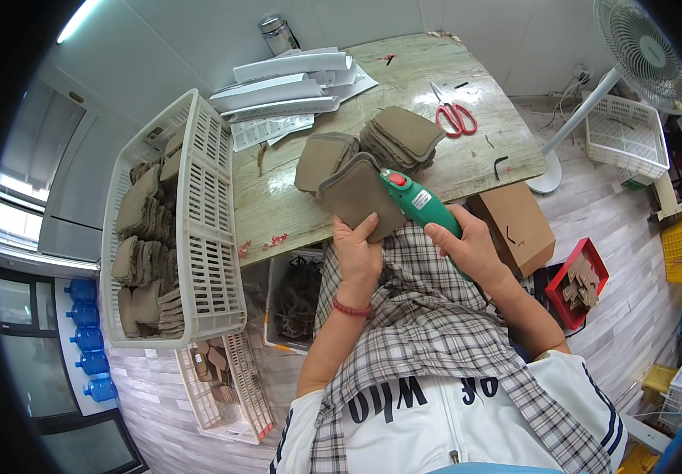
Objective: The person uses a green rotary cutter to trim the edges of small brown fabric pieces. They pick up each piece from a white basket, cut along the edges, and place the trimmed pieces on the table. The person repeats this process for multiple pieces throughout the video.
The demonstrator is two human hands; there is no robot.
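My left hand (358,251) pinches the lower edge of a brown fabric pad (362,199), thumb on top. The pad has rounded corners and a dark edging, and it is tilted up over the table's front edge. Wrapped round a green handheld power tool (420,204) with a red button is my right hand (467,243). The tool's front end is at the pad's upper right edge; its tip is too small to make out. Just beyond lie two stacks of similar pads, a left stack (323,162) and a taller right stack (404,136).
Red-handled scissors (456,118) and rolled papers (285,87) lie on the table (341,229). A white crate (213,229) full of pads stands left. Right are a cardboard box (517,229), a red bin (600,267) and a fan (647,51). A dark-filled bin (276,343) is below.
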